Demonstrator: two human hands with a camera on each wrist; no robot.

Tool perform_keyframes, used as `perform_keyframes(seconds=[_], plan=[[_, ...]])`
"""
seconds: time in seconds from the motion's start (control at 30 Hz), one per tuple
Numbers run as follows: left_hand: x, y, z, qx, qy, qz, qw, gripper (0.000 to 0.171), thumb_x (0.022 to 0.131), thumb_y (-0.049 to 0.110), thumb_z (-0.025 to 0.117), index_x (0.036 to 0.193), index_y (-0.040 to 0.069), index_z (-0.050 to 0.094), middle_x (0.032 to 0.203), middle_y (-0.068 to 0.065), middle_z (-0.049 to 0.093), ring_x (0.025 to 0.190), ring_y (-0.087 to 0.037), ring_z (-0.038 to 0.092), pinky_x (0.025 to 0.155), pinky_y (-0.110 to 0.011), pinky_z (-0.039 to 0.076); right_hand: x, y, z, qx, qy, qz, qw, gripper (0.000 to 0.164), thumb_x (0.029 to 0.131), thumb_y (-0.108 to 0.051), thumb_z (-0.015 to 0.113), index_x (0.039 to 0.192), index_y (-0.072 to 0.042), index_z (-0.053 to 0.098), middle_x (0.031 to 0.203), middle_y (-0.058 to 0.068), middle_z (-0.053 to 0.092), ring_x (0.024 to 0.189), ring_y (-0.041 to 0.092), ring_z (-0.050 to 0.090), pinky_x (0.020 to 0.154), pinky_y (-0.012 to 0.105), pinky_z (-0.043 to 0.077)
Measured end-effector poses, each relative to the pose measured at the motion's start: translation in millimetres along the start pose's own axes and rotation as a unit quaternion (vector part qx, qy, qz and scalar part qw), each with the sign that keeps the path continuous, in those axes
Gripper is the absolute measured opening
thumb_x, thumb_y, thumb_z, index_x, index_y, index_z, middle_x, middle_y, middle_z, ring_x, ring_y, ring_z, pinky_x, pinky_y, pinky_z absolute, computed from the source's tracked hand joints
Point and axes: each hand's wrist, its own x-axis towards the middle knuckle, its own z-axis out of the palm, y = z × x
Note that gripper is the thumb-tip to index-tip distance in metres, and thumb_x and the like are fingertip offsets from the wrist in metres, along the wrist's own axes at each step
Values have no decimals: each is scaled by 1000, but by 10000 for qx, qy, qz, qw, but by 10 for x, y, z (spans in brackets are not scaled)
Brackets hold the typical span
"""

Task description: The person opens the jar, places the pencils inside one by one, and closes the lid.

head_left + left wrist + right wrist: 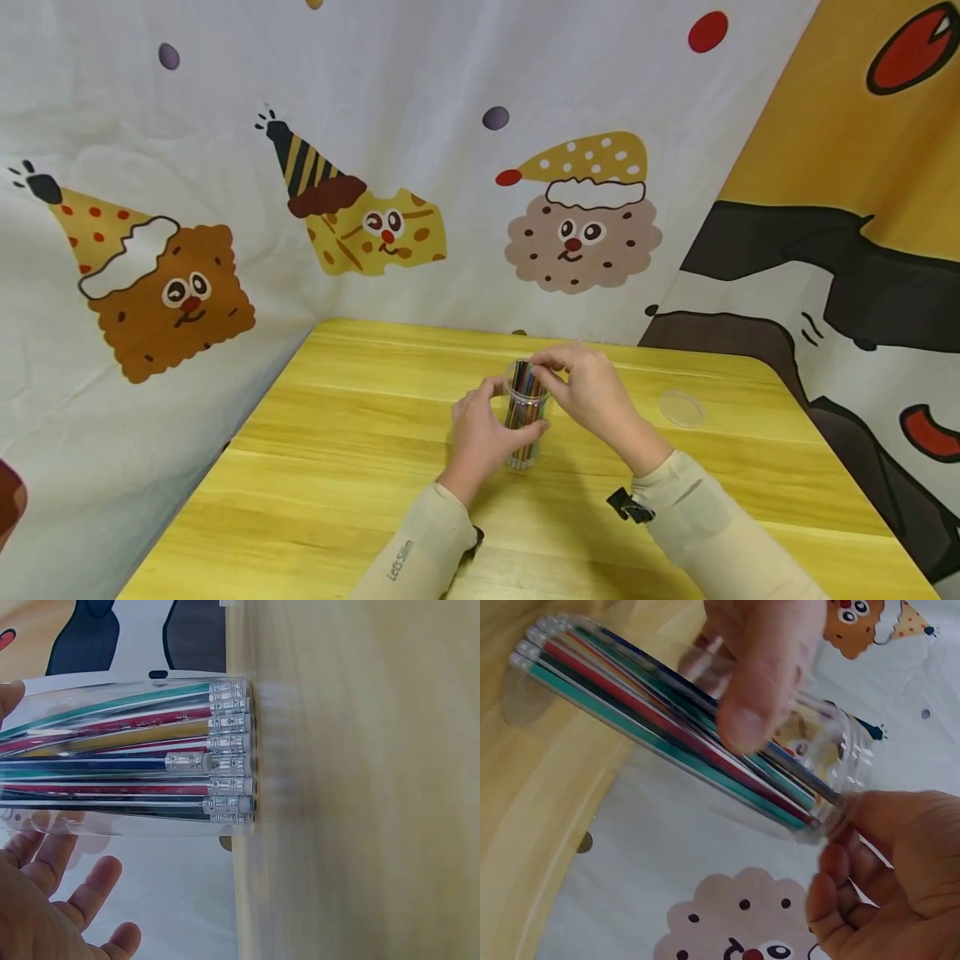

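Note:
A clear plastic jar (pixel 514 433) full of striped pencils (pixel 105 789) stands on the table. Their eraser ends with silver ferrules point down at the jar's bottom. My left hand (pixel 483 432) grips the jar around its upper side, its thumb across the near wall. At the open mouth, my right hand (pixel 588 387) pinches the upper end of a dark blue pencil (pixel 664 673) between thumb and finger. In the left wrist view that pencil's eraser sits higher than the others, while most of its length is inside the jar.
A clear round lid (pixel 682 408) lies on the yellow wooden table (pixel 337 467), to the right of the jar. Behind the table hangs a white cloth (pixel 420 75) printed with cartoon biscuits and cheese, reaching down to the table's far edge.

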Motion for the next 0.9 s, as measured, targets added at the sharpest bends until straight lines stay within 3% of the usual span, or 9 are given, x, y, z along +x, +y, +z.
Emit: perform_keyframes(seconds=[0.13, 0.3, 0.4, 0.5, 0.6, 0.77, 0.83, 0.9], plan=[[4, -1, -3, -13, 18, 28, 10000, 74, 78, 55, 92, 137, 21, 61, 134, -4, 71, 132, -35, 58, 121, -61, 33, 29, 26, -35, -99, -113, -79, 9999, 10, 95, -8, 81, 105, -8, 84, 101, 8, 83, 86, 23, 77, 80, 45, 63], [5, 3, -6, 4, 26, 60, 10000, 75, 78, 55, 92, 137, 20, 61, 133, -4, 71, 131, -35, 60, 122, -61, 32, 30, 15, -82, -347, -183, -22, 9992, 9, 94, -8, 82, 102, -9, 84, 99, 7, 83, 86, 24, 75, 76, 45, 63], [3, 12, -8, -48, 15, -18, 10000, 77, 78, 55, 92, 139, 20, 61, 134, -4, 70, 133, -36, 57, 121, -61, 34, 39, -1, -104, -426, -486, -107, 9979, 8, 94, -3, 80, 96, -10, 85, 102, 6, 82, 96, 27, 74, 85, 47, 64], [6, 12, -14, -90, -2, -74, 9999, 79, 78, 55, 93, 140, 21, 60, 135, -4, 69, 134, -38, 56, 121, -61, 34, 56, -23, -94, -395, -881, -232, 9951, 18, 94, 4, 76, 93, -11, 85, 107, 7, 81, 107, 30, 74, 104, 53, 59], [11, 3, -14, -93, -13, -56, 9999, 79, 78, 54, 93, 141, 21, 60, 134, -4, 70, 133, -39, 57, 122, -60, 33, 52, -40, -72, -437, -973, -251, 9940, 22, 96, 7, 72, 97, -10, 85, 110, 7, 82, 109, 30, 73, 107, 53, 57], [10, -7, -10, 18, 32, 9, 10000, 78, 78, 53, 93, 141, 21, 60, 132, -4, 71, 130, -38, 59, 122, -60, 32, -10, 24, -72, -281, -190, -546, 9979, 16, 97, 4, 72, 102, -7, 82, 104, 7, 82, 101, 28, 75, 100, 52, 60], [7, -3, -8, 83, 51, -16, 10000, 78, 78, 54, 93, 141, 21, 61, 132, -4, 71, 130, -37, 59, 121, -60, 35, -50, 115, -100, -202, 328, -761, 9964, 14, 95, 6, 74, 101, -5, 81, 100, 9, 82, 93, 28, 75, 88, 49, 63], [5, 6, -6, 132, 62, -70, 9999, 79, 77, 55, 94, 141, 21, 61, 132, -4, 71, 131, -36, 58, 120, -60, 37, -109, 232, -156, -209, 724, -701, 9947, 14, 94, 6, 75, 101, -4, 81, 95, 10, 81, 85, 25, 74, 74, 44, 62]])
